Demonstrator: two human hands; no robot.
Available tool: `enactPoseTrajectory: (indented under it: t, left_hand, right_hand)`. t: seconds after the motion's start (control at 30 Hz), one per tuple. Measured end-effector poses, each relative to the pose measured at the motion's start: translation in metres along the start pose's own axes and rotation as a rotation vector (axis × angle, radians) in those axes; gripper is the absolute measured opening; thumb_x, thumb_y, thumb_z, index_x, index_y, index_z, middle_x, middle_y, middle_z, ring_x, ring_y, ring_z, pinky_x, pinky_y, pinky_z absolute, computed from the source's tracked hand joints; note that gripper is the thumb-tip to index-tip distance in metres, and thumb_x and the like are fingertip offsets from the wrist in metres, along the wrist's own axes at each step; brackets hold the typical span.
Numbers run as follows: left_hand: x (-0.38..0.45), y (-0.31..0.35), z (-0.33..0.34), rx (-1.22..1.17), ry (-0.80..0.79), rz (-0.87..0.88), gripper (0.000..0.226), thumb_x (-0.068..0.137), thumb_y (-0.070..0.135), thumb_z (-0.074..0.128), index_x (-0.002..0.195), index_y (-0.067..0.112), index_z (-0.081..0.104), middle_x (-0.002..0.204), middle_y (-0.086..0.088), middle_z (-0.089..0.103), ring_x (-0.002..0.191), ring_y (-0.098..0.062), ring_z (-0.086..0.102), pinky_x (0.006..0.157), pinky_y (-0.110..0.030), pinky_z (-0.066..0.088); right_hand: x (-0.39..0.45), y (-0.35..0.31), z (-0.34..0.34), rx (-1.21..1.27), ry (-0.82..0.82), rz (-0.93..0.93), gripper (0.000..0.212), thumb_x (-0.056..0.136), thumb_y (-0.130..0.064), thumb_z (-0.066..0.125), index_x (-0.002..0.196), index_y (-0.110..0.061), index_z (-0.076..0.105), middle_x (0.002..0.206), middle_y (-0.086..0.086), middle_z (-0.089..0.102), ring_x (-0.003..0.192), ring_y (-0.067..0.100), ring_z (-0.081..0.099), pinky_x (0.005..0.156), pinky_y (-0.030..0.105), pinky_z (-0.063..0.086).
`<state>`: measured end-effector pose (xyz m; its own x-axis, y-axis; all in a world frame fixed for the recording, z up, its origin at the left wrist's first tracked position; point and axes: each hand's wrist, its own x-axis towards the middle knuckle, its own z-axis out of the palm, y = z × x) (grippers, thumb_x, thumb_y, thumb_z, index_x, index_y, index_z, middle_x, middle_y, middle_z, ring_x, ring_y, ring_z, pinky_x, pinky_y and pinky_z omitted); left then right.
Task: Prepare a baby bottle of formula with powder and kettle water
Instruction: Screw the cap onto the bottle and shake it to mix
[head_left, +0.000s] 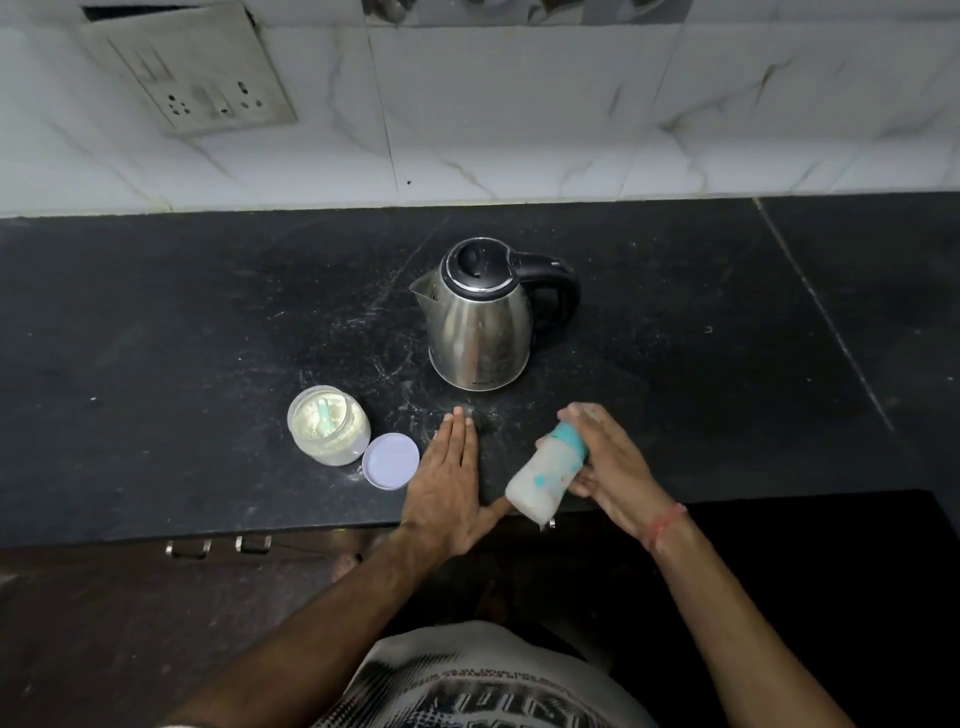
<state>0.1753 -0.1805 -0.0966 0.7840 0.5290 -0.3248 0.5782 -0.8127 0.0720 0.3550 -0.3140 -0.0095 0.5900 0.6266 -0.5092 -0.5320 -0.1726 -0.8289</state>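
Observation:
My right hand (613, 467) grips a baby bottle (540, 475) with a teal collar. The bottle is tilted, milky white inside and blurred, held just above the counter's front edge. My left hand (447, 478) lies flat and open on the black counter (208, 322), fingers together, left of the bottle. A steel kettle (480, 317) with a black lid and handle stands behind both hands, lid down, spout to the left. An open clear jar of white powder (328, 423) with a teal scoop inside stands at the left, its pale lilac lid (390, 461) lying beside it.
White marble tiles form the wall behind the counter, with a socket plate (192, 73) at upper left. Powder specks are scattered on the counter around the jar and kettle. Drawer handles (218, 545) show below the counter's front edge.

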Motion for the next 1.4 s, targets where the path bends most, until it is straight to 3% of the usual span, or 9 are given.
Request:
enactPoseTrajectory:
  t: [0.17,0.27,0.37,0.47,0.57,0.77,1.13,1.3,1.4]
  left_hand:
    - [-0.001,0.0,-0.006,0.006,-0.005,-0.006,0.135,0.092,0.1,0.008,0.177,-0.003,-0.01,0.186,-0.02,-0.021,0.176,-0.032,-0.016,0.143,-0.044,-0.005]
    - [-0.003,-0.001,-0.006,0.01,-0.036,0.021,0.141,0.081,0.1,-0.009,0.176,-0.004,-0.011,0.186,-0.023,-0.019,0.176,-0.034,-0.015,0.142,-0.043,-0.007]
    - [0.001,-0.003,-0.006,0.003,-0.026,0.009,0.137,0.088,0.102,0.002,0.176,-0.003,-0.012,0.184,-0.019,-0.022,0.175,-0.031,-0.016,0.143,-0.043,-0.007]
    - [-0.001,-0.004,-0.004,0.009,-0.036,0.033,0.138,0.08,0.094,-0.003,0.176,-0.004,-0.013,0.185,-0.024,-0.022,0.175,-0.034,-0.016,0.143,-0.043,-0.006]
    - [0.0,-0.001,-0.006,-0.002,-0.018,0.003,0.144,0.08,0.103,-0.005,0.176,-0.004,-0.011,0.186,-0.02,-0.019,0.176,-0.032,-0.015,0.143,-0.043,-0.006]
    - [0.001,0.0,-0.003,-0.002,-0.011,-0.002,0.143,0.082,0.102,-0.001,0.176,-0.006,-0.009,0.186,-0.024,-0.016,0.176,-0.034,-0.012,0.143,-0.045,-0.005]
    - [0.001,-0.001,-0.001,-0.049,-0.03,0.031,0.135,0.079,0.087,-0.002,0.176,-0.005,-0.009,0.183,-0.02,-0.022,0.176,-0.037,-0.012,0.143,-0.045,-0.002]
    - [-0.001,0.0,-0.006,0.002,-0.046,0.033,0.13,0.076,0.076,-0.01,0.175,-0.007,-0.011,0.18,-0.021,-0.028,0.175,-0.038,-0.015,0.142,-0.045,-0.005]
    - [0.0,0.001,-0.011,-0.055,-0.038,0.008,0.14,0.072,0.091,-0.007,0.176,-0.003,-0.013,0.183,-0.015,-0.024,0.175,-0.032,-0.016,0.143,-0.044,-0.004]
  right_hand:
    - [-0.004,-0.013,0.007,0.047,0.105,-0.175,0.025,0.116,-0.037,0.053,0.123,-0.014,0.059,0.093,0.022,0.078,0.064,0.019,0.063,0.038,0.021,0.033]
    - [-0.011,-0.004,0.021,-0.102,-0.011,-0.215,0.025,0.116,-0.033,0.054,0.126,-0.01,0.056,0.091,0.018,0.079,0.065,0.017,0.067,0.038,0.02,0.034]
    - [-0.011,-0.005,0.02,-0.028,0.09,-0.236,0.019,0.116,-0.034,0.054,0.125,-0.018,0.058,0.091,0.017,0.081,0.062,0.017,0.065,0.039,0.021,0.035]
    - [-0.014,-0.004,0.019,-0.195,-0.017,-0.21,0.019,0.115,-0.037,0.059,0.12,-0.019,0.059,0.096,0.021,0.081,0.063,0.019,0.067,0.039,0.023,0.036]
    - [-0.01,-0.006,0.019,-0.045,0.184,-0.206,0.029,0.111,-0.05,0.059,0.114,-0.022,0.064,0.091,0.02,0.076,0.071,0.022,0.068,0.048,0.027,0.039]
    - [-0.013,-0.006,0.029,0.002,0.233,-0.257,0.032,0.114,-0.046,0.055,0.119,-0.016,0.061,0.087,0.016,0.072,0.058,0.015,0.063,0.041,0.023,0.034]
    - [-0.026,0.013,0.026,-0.151,0.087,-0.195,0.029,0.112,-0.048,0.058,0.115,-0.02,0.062,0.091,0.02,0.078,0.062,0.026,0.06,0.038,0.024,0.035]
    - [-0.024,0.008,0.031,-0.19,0.026,-0.157,0.028,0.113,-0.046,0.059,0.116,-0.019,0.062,0.095,0.025,0.077,0.055,0.015,0.062,0.038,0.023,0.035]
    - [-0.022,0.007,0.025,-0.142,0.104,-0.182,0.031,0.113,-0.049,0.057,0.114,-0.019,0.062,0.09,0.022,0.076,0.058,0.018,0.061,0.04,0.024,0.035]
